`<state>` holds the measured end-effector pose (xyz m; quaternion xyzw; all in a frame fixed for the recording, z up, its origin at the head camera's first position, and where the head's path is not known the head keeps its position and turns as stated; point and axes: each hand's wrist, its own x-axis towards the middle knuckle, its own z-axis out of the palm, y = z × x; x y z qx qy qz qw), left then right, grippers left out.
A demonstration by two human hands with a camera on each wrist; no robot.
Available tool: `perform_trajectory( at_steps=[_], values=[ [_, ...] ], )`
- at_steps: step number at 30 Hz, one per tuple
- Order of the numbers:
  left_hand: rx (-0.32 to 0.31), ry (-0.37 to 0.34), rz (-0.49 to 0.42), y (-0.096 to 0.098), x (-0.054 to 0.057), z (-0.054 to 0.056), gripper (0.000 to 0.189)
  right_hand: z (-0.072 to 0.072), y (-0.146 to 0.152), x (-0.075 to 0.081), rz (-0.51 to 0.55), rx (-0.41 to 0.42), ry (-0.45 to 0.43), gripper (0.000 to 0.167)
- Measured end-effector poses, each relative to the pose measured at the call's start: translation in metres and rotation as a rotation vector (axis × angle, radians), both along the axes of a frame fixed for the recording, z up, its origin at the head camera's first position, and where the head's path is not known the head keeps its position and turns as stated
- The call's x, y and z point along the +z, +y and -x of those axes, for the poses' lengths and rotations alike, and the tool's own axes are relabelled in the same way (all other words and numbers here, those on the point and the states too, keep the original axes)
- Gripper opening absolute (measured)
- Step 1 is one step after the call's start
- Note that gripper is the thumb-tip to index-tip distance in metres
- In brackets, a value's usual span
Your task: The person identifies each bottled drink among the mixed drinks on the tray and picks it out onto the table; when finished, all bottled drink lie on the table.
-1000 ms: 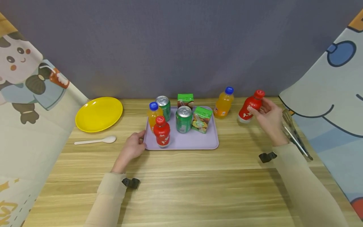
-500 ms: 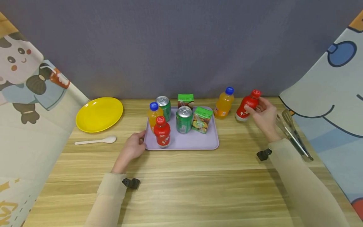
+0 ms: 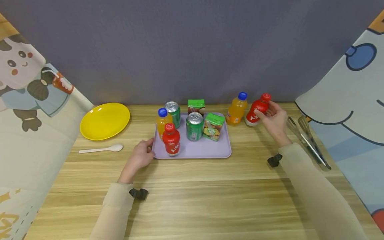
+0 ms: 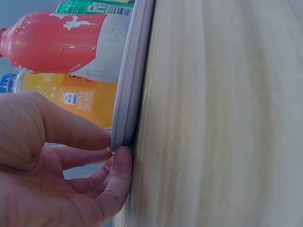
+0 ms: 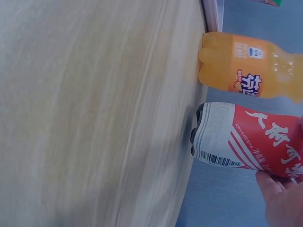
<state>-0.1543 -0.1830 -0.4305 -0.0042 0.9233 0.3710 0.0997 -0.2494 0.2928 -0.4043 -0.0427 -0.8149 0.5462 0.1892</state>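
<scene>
My right hand (image 3: 275,121) holds a red-capped cola bottle (image 3: 257,111) by its side, right of an orange soda bottle (image 3: 237,110). In the right wrist view, the base of the cola bottle (image 5: 218,137) is close to the wooden table; whether it touches is unclear. At the lilac tray (image 3: 198,151), my left hand (image 3: 140,154) pinches the near left corner. The left wrist view has the thumb on the rim (image 4: 128,94) and a finger against its outer underside. On the tray stand another cola bottle (image 3: 172,141), another orange soda bottle (image 3: 163,121), green cans (image 3: 194,128) and a juice carton (image 3: 213,126).
A second carton (image 3: 196,106) stands at the tray's back edge. To the left lie a yellow plate (image 3: 105,121) and a white spoon (image 3: 102,149). Metal kitchen utensils (image 3: 309,141) lie beyond my right forearm. A grey wall panel (image 3: 192,50) rises behind the table.
My right hand has carried the cola bottle left, closer to the orange soda bottle. My left hand and the tray have stayed where they were.
</scene>
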Motion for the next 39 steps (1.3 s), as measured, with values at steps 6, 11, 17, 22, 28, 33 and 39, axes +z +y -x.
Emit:
perform_trajectory(
  at_steps=[6,11,17,22,28,33,39],
  values=[
    [-0.003,0.002,0.002,-0.001,-0.001,-0.001,0.064,0.007,0.0,-0.007,-0.064,0.003,-0.006,0.068],
    [-0.003,0.006,0.0,-0.001,-0.001,0.0,0.063,0.008,0.001,-0.009,-0.055,0.001,-0.007,0.068],
    [0.005,0.01,0.003,-0.001,-0.002,0.002,0.064,0.009,0.002,-0.011,-0.036,0.025,-0.006,0.069],
    [0.001,0.007,0.005,-0.001,-0.003,0.002,0.064,0.009,0.002,-0.012,-0.04,0.028,-0.012,0.068],
    [-0.005,0.005,0.011,-0.001,-0.005,0.002,0.063,0.008,0.004,-0.012,-0.061,0.04,-0.011,0.068],
    [-0.009,0.01,0.015,-0.001,-0.005,0.002,0.063,0.006,0.007,-0.011,-0.055,0.04,-0.033,0.067],
    [-0.006,0.016,0.014,-0.001,-0.004,0.002,0.064,0.003,0.012,-0.013,-0.048,0.037,-0.004,0.058]
  ],
)
